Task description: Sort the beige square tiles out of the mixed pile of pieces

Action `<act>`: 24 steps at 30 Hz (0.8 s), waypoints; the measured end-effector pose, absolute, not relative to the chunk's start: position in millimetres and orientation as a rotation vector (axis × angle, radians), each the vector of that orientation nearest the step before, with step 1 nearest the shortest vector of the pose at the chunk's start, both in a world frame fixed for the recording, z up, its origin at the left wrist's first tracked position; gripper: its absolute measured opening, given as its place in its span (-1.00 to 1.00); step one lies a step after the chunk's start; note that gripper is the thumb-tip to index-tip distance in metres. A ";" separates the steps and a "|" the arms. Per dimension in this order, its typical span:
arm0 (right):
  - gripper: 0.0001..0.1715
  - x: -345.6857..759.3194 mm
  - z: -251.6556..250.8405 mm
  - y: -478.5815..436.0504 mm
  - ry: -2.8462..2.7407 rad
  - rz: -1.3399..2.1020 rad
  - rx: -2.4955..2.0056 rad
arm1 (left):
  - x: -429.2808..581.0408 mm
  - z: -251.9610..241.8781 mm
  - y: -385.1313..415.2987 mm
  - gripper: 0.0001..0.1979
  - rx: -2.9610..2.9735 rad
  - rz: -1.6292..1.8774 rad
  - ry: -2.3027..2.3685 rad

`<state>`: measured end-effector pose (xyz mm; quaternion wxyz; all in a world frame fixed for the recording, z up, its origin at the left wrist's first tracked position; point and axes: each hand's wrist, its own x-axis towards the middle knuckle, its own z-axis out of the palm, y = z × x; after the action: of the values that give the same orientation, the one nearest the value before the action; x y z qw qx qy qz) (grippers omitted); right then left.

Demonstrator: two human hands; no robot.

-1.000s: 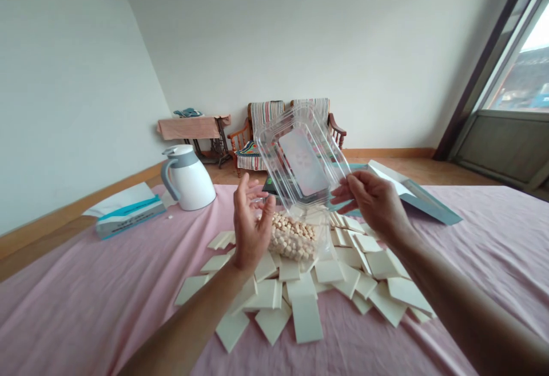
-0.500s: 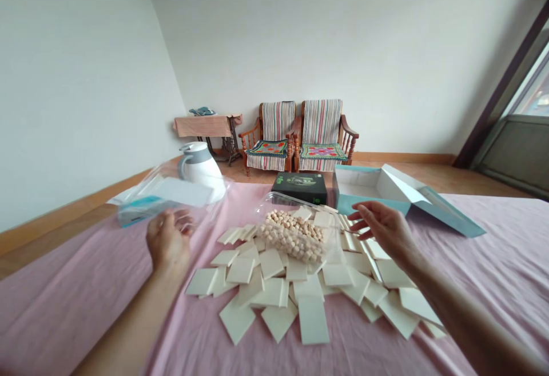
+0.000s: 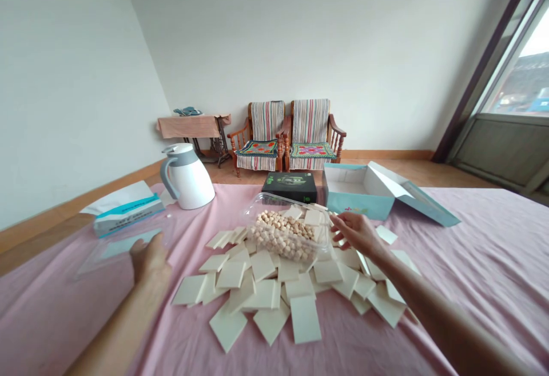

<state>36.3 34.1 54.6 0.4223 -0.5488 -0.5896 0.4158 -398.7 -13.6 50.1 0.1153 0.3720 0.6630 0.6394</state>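
Clear lid (image 3: 118,247), partly under left hand (image 3: 150,259)

Clear rectangular plastic lid (image 3: 119,248), in mid-air 1 s ago, now down on pink cloth (image 3: 55,302) w/ L hand (image 3: 149,259) at it; R hand (image 3: 357,232), off lid, now at R rim of clear plastic tub (image 3: 321,246).

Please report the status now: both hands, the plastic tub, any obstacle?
Left hand at clear plastic piece, grip unclear. Right hand by right edge of plastic tub, contact unclear. Wooden cubes inside tub; pale tiles crowd around it.
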 end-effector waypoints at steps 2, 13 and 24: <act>-0.49 29.0 57.9 33.1 -1.465 1.175 -1.424 | -370.1 52.6 -4.3 -0.67 1.084 1.769 1.822; -0.71 12.9 67.1 29.6 -1.380 1.556 -1.448 | -281.5 79.2 41.6 -0.48 0.951 0.841 1.309; -0.49 37.8 105.4 15.7 -0.827 1.657 -1.160 | -234.1 99.1 51.3 -0.38 1.196 1.076 1.065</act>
<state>37.8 15.7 105.4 0.4602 -0.4712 -0.3361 0.6732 -234.1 51.3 99.1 0.5698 0.5096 0.4535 0.4583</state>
